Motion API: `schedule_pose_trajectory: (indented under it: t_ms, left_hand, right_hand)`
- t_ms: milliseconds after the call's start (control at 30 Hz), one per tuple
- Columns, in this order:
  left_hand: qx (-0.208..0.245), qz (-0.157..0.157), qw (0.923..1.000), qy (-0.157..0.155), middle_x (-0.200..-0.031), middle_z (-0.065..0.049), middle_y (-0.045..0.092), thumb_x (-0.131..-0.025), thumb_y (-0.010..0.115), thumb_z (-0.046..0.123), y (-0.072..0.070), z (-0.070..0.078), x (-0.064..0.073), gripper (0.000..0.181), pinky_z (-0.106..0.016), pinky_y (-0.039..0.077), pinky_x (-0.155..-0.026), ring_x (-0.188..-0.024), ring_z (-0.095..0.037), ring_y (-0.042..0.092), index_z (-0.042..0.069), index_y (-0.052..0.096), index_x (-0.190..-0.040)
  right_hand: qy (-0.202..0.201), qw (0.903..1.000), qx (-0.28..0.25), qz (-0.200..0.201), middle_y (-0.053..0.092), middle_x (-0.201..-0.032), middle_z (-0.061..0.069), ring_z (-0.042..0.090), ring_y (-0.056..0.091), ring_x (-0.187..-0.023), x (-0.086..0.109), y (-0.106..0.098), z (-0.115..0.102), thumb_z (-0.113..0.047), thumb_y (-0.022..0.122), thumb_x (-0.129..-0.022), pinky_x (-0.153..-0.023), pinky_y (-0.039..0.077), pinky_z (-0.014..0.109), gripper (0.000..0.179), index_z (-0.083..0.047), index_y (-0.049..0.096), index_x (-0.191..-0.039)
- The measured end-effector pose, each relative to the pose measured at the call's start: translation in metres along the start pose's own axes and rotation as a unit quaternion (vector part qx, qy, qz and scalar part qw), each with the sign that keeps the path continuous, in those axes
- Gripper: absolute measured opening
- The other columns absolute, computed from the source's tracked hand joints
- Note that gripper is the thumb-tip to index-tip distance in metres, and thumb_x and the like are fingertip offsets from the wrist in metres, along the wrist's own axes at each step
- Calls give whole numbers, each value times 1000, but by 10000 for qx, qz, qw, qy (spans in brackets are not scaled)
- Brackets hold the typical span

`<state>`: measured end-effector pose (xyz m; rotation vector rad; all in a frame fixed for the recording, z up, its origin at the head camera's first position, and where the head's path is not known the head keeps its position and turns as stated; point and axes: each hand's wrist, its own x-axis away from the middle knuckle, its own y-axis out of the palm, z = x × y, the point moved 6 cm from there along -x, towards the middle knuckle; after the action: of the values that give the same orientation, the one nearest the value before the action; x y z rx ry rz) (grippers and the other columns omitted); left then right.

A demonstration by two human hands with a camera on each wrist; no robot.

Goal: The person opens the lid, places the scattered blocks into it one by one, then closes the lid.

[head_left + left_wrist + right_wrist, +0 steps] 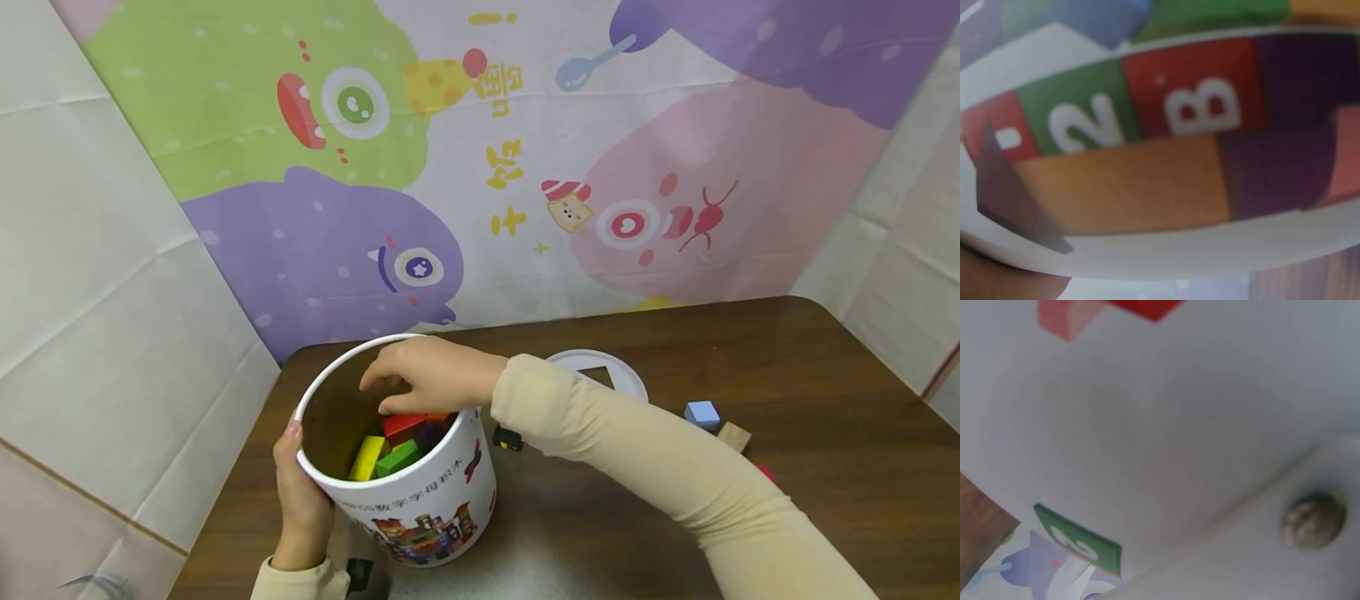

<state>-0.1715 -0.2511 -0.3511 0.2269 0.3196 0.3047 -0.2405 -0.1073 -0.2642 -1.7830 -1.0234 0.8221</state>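
A white bucket (450, 500) with printed block pictures and lettering stands tilted a little on the table, its mouth facing up. Inside it lie a yellow block (368, 457), a green block (399, 457), a red block (403, 427) and other blocks partly hidden. My left hand (303, 504) grips the bucket's near left side, with the thumb at the rim. Over the mouth, my right hand (431, 375) reaches in with loosely bent fingers, above the blocks; no block shows in it. Only printed bucket wall (1122, 194) fills most of the left wrist view.
Behind the right forearm lies a round white lid (630, 379) with a dark square on it. A light blue block (702, 414), a plain wooden block (733, 437) and a pinkish-red piece (765, 472) lie on the brown table (840, 500). A cartoon-printed cloth (495, 283) hangs behind.
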Motion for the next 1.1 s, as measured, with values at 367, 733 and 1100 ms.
schedule_pose_trajectory:
  t_ms: [367,733,1100]
  left_hand:
    - [48,-240,9996,141,-127,5,58,-103,22,37,-10,-15,-5,52,-29,45,-100,-118,-12,54,13,48,-141]
    - [186,-315,9988,334,-129,0,57,-102,25,38,-11,-15,-6,53,-31,44,-100,-118,-15,53,8,45,-142]
    - [5,37,10000,44,-124,1,58,-102,22,37,-1,-2,0,52,-32,43,-101,-118,-16,53,11,50,-136]
  right_hand:
    - [-424,9972,-359,496,67,-120,-4,11,61,-111,30,-12,0,-25,64,-95,-99,47,23,31,-15,67,-124]
    - [-1088,9652,-273,2362,70,-112,-2,10,64,-103,138,-43,37,-12,73,-88,-88,52,25,28,-12,69,-116]
    - [622,9711,546,2241,66,-105,-16,-3,57,-87,248,-23,92,-12,78,-82,-75,46,13,33,-21,69,-112]
